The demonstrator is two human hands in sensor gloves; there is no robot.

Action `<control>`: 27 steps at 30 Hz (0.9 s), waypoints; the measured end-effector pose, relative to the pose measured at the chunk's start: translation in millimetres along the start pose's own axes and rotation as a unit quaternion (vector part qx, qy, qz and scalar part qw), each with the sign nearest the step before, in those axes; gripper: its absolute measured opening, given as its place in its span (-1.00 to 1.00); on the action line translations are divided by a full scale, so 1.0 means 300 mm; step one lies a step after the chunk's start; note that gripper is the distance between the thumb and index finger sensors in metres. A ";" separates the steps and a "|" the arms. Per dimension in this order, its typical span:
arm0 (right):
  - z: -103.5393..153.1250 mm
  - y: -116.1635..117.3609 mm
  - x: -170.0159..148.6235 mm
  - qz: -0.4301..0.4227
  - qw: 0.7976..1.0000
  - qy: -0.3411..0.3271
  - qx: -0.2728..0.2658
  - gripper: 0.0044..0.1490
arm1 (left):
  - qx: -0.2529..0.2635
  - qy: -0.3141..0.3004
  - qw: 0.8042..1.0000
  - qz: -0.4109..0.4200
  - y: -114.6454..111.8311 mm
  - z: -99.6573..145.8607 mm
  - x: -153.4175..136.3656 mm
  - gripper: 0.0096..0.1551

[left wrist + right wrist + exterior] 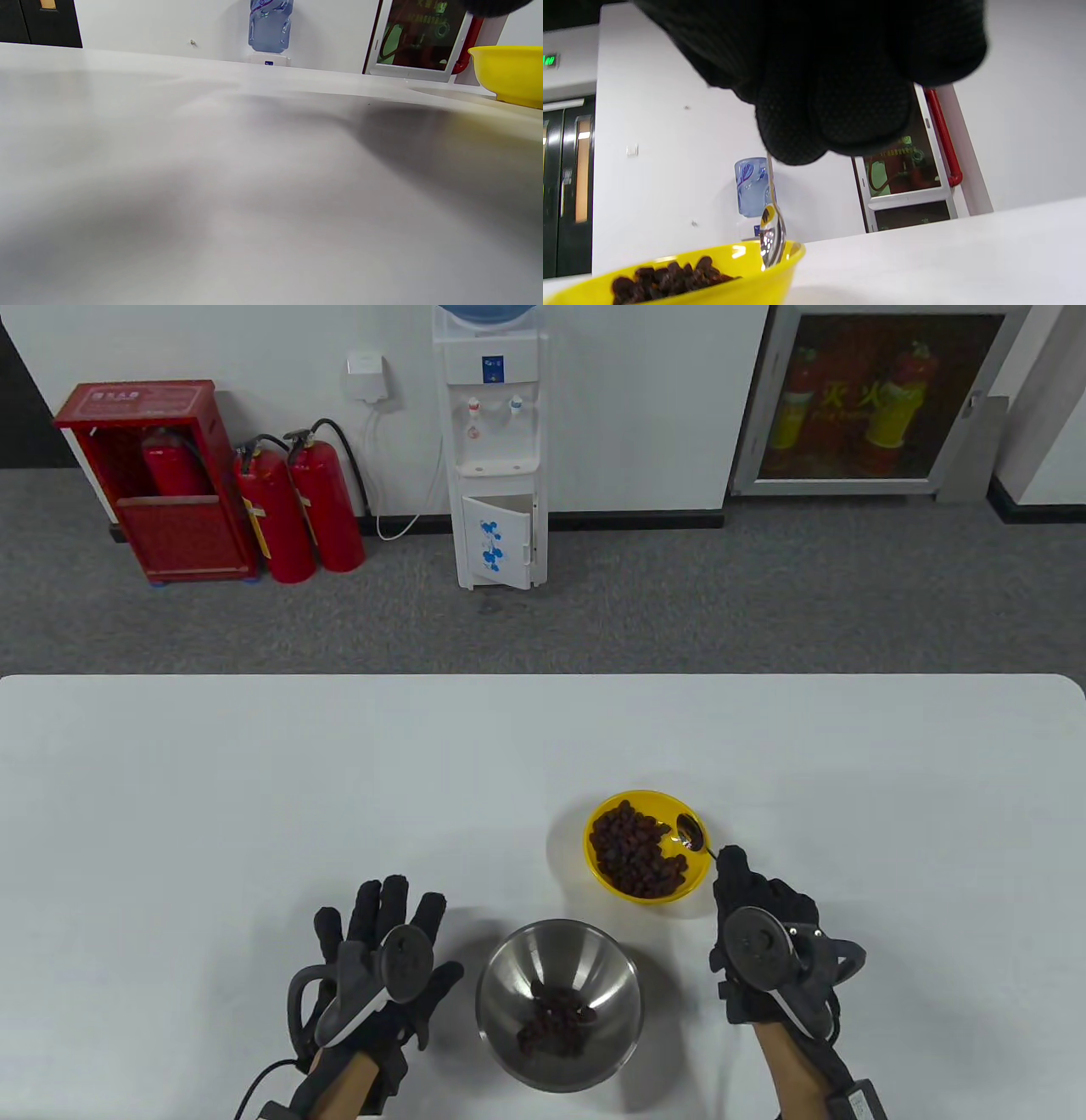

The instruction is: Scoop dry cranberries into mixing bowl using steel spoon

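- Right hand (764, 950) grip pinches the slim steel spoon (691, 831), apparently empty, at the round yellow plastic bowl (598, 865) of dark dry cranberries (635, 848), 3 o'clock rim.
- Dip leftward under the heap, lift level.
- Carry to the steel mixing bowl (509, 976) at 7 o'clock; left hand (382, 967) lies splayed on the bench.

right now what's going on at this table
The right hand holds a steel spoon, its tip inside the round yellow bowl of dry cranberries. The left hand rests open on the white table. The steel mixing bowl already holds some cranberries.
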State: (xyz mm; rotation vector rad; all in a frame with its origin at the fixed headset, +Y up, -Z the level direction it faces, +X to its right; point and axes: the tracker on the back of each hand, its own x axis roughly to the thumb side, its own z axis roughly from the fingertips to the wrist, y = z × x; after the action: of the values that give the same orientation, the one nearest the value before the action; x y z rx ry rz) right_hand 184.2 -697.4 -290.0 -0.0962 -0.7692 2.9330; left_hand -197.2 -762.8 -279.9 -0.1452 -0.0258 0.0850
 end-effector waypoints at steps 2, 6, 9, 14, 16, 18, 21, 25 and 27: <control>-0.005 0.002 0.022 0.030 1.000 -0.007 0.005 -0.50 | 0.001 0.000 1.000 0.000 0.001 0.001 -0.001 -0.04; -0.020 0.012 0.050 0.067 0.997 0.001 0.035 -0.50 | 0.004 -0.002 1.000 0.006 0.004 0.001 -0.002 -0.04; -0.037 0.008 0.040 0.022 0.995 0.062 0.080 -0.51 | 0.005 -0.003 1.000 0.006 0.004 0.000 -0.002 -0.04; -0.057 0.014 -0.048 -0.164 0.937 0.253 0.179 -0.49 | 0.007 -0.004 1.000 0.005 0.005 0.001 -0.003 -0.04; -0.051 0.043 -0.088 -0.214 0.914 0.284 0.198 -0.49 | 0.008 -0.004 1.000 0.006 0.006 0.000 -0.003 -0.04; -0.026 0.105 -0.124 -0.284 0.882 0.308 0.217 -0.49 | 0.007 -0.004 1.000 0.005 0.005 -0.001 -0.003 -0.04; 0.010 0.185 -0.146 -0.374 0.845 0.316 0.214 -0.48 | 0.006 -0.003 1.000 0.003 0.004 -0.002 -0.004 -0.04; 0.042 0.240 -0.160 -0.432 0.821 0.304 0.216 -0.44 | 0.005 -0.002 1.000 0.003 0.004 -0.001 -0.004 -0.05; 0.046 0.240 -0.159 -0.441 0.815 0.301 0.224 -0.42 | 0.004 -0.002 1.000 0.002 0.005 -0.001 -0.003 -0.04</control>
State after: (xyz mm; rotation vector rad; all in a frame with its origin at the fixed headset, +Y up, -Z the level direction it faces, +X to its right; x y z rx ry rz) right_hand 224.0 -772.1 -311.8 -0.4548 0.0294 1.9166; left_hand -198.3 -761.6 -280.5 -0.1364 -0.0288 0.0888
